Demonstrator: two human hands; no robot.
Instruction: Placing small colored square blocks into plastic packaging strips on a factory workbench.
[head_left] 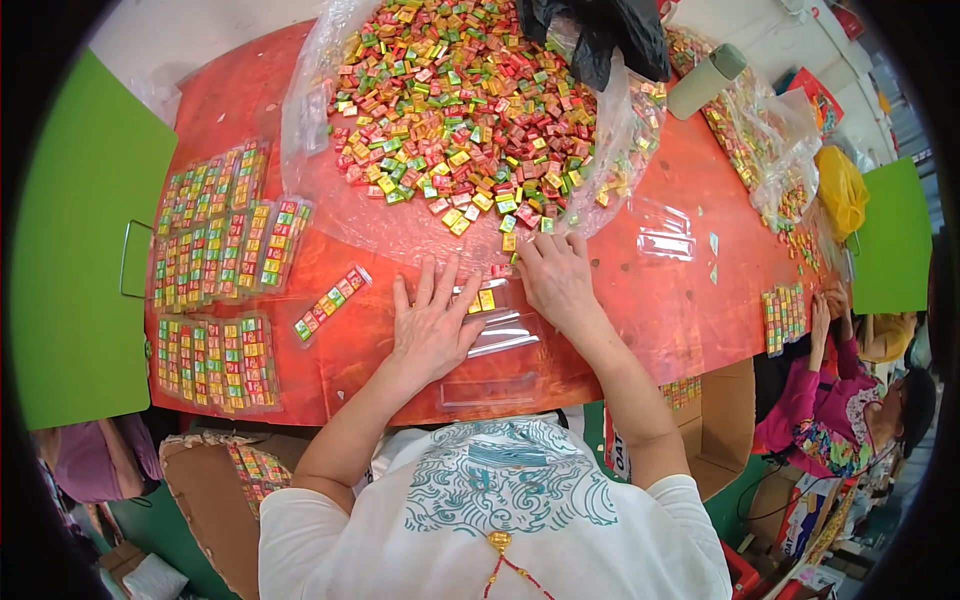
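Observation:
A large heap of small wrapped blocks (460,110) in red, yellow and green lies on a clear plastic sheet in front of me. My left hand (432,325) lies flat with fingers spread, beside and partly over a clear plastic tray. A few yellow blocks (483,300) show in that tray near my fingertips. To its right, my right hand (557,280) has bent fingers at the near edge of the heap. A small green-edged block (515,258) shows at its fingertips, mostly hidden. Nearer me are empty clear trays (505,336).
Filled trays (215,360) are stacked at the left, and a single filled tray (333,305) lies nearer. Empty trays (665,232) rest at the right. A green bottle (707,82) and black bag (610,40) stand farther back. A co-worker (825,400) sits at the right.

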